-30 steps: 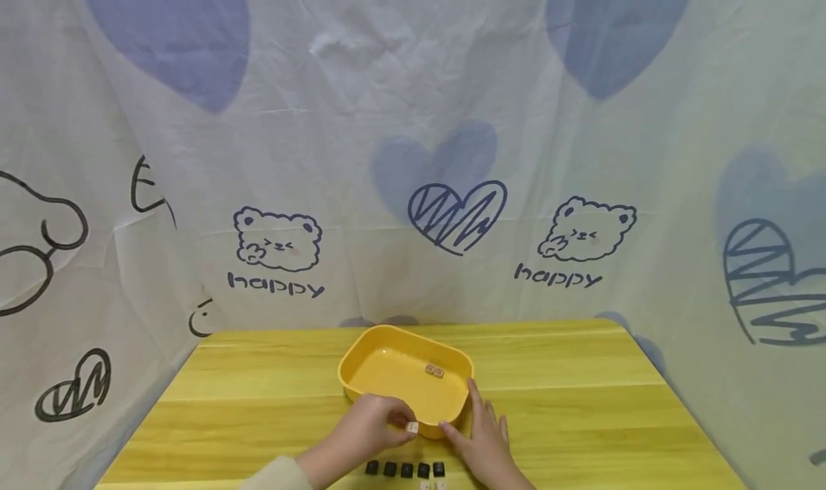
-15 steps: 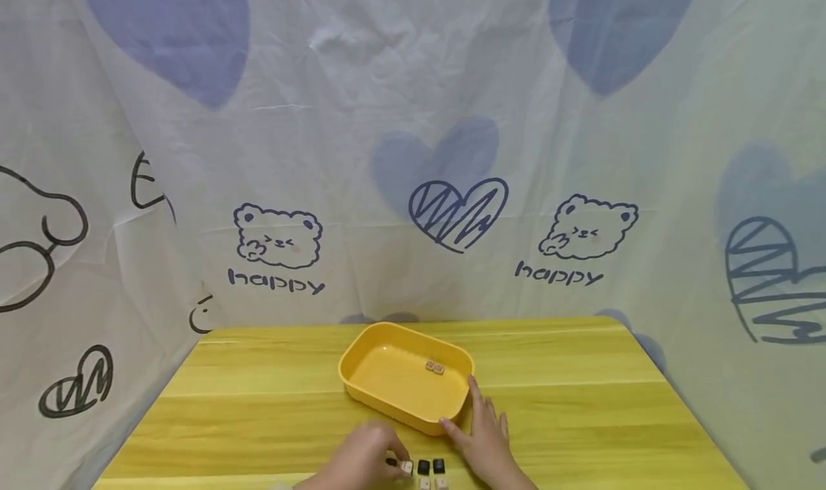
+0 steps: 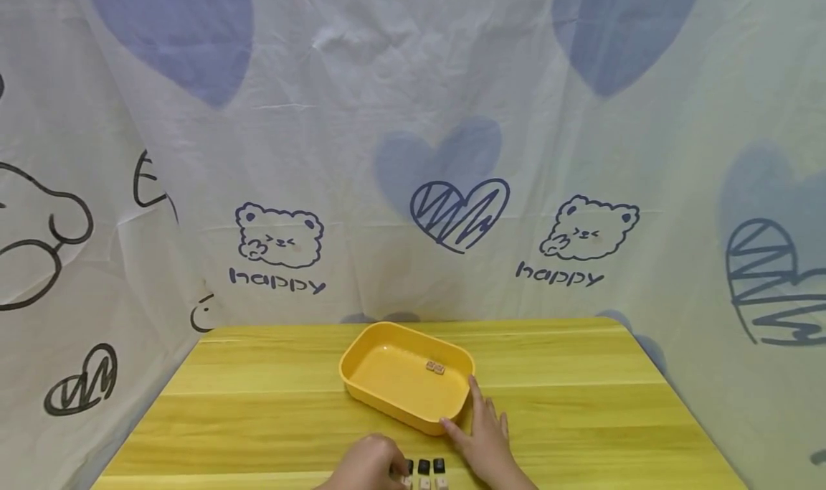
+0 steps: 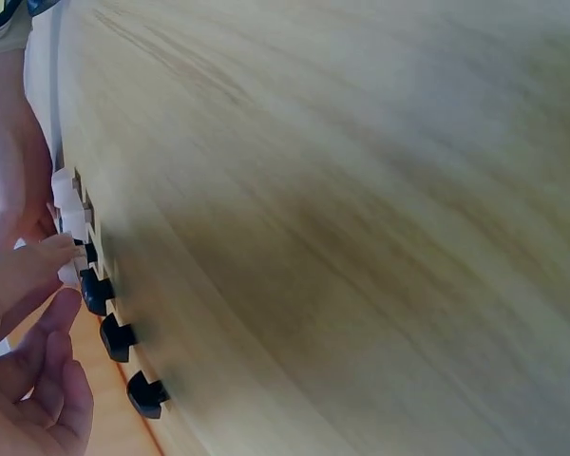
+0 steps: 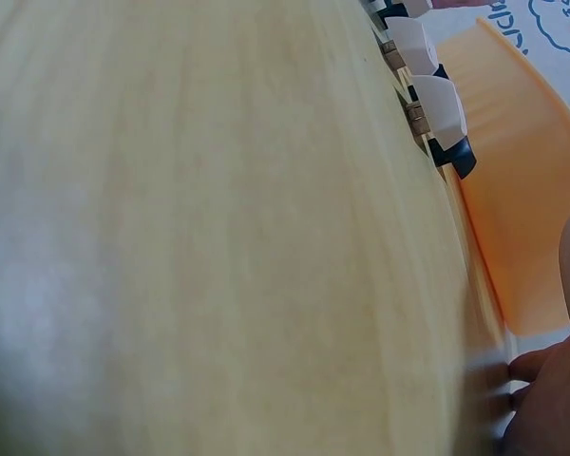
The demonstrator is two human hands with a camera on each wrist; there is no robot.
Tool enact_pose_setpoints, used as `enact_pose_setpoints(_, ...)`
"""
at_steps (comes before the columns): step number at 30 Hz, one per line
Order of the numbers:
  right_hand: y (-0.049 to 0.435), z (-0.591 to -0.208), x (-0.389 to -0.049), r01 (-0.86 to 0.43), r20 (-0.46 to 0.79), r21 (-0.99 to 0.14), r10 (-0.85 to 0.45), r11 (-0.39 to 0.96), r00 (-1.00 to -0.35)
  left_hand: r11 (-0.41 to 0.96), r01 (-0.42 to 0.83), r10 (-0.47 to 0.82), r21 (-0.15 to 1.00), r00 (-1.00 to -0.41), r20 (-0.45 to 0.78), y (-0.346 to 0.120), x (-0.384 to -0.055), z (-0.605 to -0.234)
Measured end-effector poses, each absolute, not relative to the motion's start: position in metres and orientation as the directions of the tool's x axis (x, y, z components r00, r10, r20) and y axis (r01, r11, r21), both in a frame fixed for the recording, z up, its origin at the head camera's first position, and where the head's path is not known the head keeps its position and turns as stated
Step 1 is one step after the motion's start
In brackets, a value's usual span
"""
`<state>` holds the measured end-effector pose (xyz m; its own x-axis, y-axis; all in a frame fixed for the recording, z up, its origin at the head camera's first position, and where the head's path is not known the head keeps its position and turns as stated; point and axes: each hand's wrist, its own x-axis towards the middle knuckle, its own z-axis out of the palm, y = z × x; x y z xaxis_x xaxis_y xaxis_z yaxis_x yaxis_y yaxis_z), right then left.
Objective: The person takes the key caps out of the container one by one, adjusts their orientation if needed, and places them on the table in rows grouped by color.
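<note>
My left hand (image 3: 369,463) is low at the table's front, its fingertips pinching a white keycap (image 3: 406,481) at the left end of a short white row. In the left wrist view its thumb and index finger meet on that piece, beside the black keycaps (image 4: 119,337). My right hand (image 3: 485,443) rests against the near right corner of a yellow tray (image 3: 387,405), thumb on the near side and fingers along the right. Two more white keycaps (image 3: 442,483) stand in front of the black row (image 3: 424,467). The left hand partly covers the black row.
Inside the tray two small brownish pieces (image 3: 435,367) lie side by side near the right wall. The yellow wood-grain table (image 3: 258,397) ends at a printed cloth backdrop (image 3: 400,289) behind and at both sides.
My left hand has come down from the tray's near edge to the table front, bringing the white keycap into line with the other white ones. The right hand and the tray stay put.
</note>
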<state>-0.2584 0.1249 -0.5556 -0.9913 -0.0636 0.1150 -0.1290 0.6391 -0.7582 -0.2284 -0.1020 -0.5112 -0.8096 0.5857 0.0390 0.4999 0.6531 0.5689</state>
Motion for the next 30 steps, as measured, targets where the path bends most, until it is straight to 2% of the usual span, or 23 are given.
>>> enact_pose_setpoints(6, 0.125, -0.556, -0.259, -0.131, 0.120, -0.758, -0.060, 0.639, -0.991, 0.666, 0.448, 0.575, 0.596, -0.818, -0.028, -0.099, -0.228, -0.513)
enact_pose_setpoints(11, 0.124, -0.555, -0.258, -0.125, 0.112, -0.764, -0.062, 0.633, -0.992, 0.699, 0.467, 0.575, 0.542, -0.817, -0.038, -0.098, -0.228, -0.514)
enact_pose_setpoints(24, 0.125, -0.556, -0.260, -0.134, 0.124, -0.762, -0.060, 0.634, -0.990, 0.666, 0.536, 0.603, 0.518, -0.797, 0.050, -0.101, -0.232, -0.516)
enact_pose_setpoints(30, 0.124, -0.558, -0.259, -0.134, 0.123, -0.760, -0.063, 0.636, -0.990, 0.659, 0.596, 0.621, 0.459, -0.775, 0.115, -0.100, -0.237, -0.499)
